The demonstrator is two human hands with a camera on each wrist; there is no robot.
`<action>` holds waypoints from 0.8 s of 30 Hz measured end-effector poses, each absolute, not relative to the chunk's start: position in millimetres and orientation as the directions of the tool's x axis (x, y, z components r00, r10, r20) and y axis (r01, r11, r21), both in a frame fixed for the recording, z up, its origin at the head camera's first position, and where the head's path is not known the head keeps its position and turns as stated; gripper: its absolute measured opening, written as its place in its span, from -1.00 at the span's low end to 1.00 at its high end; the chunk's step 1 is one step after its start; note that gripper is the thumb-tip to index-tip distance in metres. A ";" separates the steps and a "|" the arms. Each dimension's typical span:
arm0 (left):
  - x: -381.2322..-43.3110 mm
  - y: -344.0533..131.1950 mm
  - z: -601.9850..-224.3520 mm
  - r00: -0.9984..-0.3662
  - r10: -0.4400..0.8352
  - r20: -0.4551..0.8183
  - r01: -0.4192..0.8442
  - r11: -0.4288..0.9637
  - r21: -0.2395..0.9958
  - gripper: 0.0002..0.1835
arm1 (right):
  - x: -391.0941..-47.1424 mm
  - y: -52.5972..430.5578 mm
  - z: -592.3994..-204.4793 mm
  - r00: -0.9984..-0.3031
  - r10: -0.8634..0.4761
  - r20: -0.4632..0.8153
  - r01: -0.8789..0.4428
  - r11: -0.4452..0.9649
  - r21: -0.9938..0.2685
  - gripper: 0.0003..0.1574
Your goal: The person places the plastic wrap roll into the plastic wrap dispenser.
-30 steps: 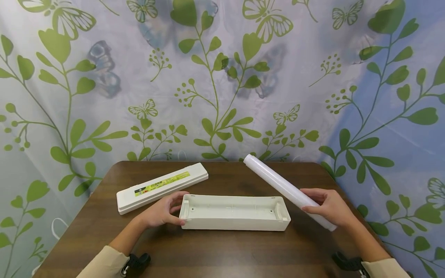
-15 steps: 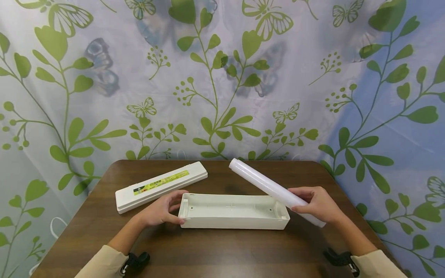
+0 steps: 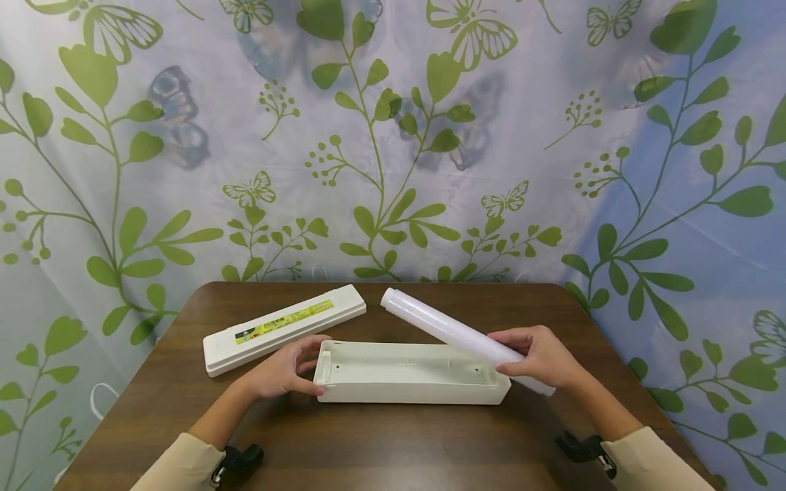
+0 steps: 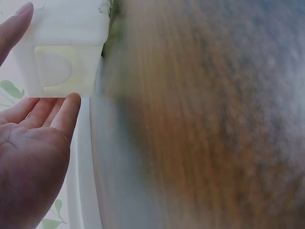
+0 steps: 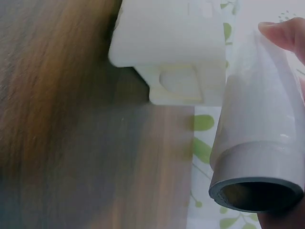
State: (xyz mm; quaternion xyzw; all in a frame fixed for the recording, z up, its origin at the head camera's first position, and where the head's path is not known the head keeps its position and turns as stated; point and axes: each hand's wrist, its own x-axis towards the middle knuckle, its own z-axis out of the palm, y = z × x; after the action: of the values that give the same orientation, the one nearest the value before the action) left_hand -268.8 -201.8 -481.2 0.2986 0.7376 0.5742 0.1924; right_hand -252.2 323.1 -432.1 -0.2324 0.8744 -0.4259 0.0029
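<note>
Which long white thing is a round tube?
The roll in the right hand; the open box in the left hand and the labelled lid have flat sides.

The narrow yellow-green printed label (image 3: 284, 321) on the long, white, rectangular plastic lid (image 3: 287, 335) bears a line of dark characters, too small to read, beside a dark patch at its left end. A pale, thin cross-shaped mark (image 3: 407, 364) shows inside the long, open, off-white plastic box (image 3: 411, 393). No wording is legible.

box (image 3: 410, 393): on table (image 3: 393, 447) | lid (image 3: 285, 332): behind, left | roll (image 3: 445, 329): right end
</note>
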 end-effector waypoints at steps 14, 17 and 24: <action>-269.2 -202.0 -481.1 -0.749 0.661 0.040 0.208 0.178 0.962 0.00 | -265.7 310.4 -428.1 -0.837 -0.506 0.207 -0.474 0.483 -0.736 -0.37; -269.2 -202.0 -481.8 -0.748 0.662 0.043 0.211 0.175 0.962 0.00 | -267.3 307.9 -426.3 -0.828 -0.523 0.201 -0.475 0.465 -0.747 -0.38; -268.8 -202.1 -482.1 -0.746 0.664 0.046 0.203 0.161 0.966 0.03 | -269.8 299.9 -422.2 -0.801 -0.571 0.182 -0.480 0.430 -0.765 -0.39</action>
State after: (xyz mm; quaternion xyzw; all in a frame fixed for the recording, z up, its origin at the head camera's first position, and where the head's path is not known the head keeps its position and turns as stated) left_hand -268.8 -202.1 -482.1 0.2946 0.7353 0.5767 0.1999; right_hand -269.8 299.9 -422.2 -0.3111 0.8439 -0.4340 0.0524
